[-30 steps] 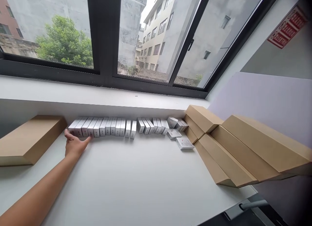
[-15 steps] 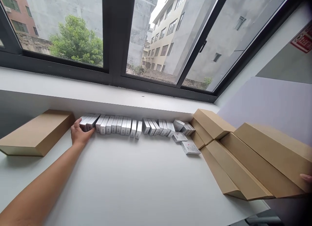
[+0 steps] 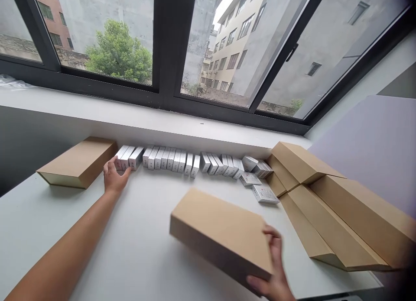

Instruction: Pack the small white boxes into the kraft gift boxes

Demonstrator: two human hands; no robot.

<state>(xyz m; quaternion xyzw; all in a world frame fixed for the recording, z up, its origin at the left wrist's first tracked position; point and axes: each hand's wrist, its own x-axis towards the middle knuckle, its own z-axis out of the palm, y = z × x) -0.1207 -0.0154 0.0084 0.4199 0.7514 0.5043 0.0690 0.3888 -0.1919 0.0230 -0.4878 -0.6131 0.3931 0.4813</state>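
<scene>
My left hand is at the left end of a row of small silver cartons standing on edge. Its thumb and fingers span a group of three cartons, pinching them from both sides. Over the front of the white table, my right hand grips the right end of a brown cardboard box, thumb on the near side and fingers on the far side. The box is slightly blurred and tilted, its left end pointing toward the row.
Another brown box lies left of my left hand. Several brown boxes are stacked at the right. A few silver cartons lie flat or leaning beside them. Behind the white table run a sill and dark-framed windows.
My right hand has come in from the right edge, carrying a brown box over the table. My left hand stays at the row's left end, where its cartons now stand more upright. The view has shifted.
</scene>
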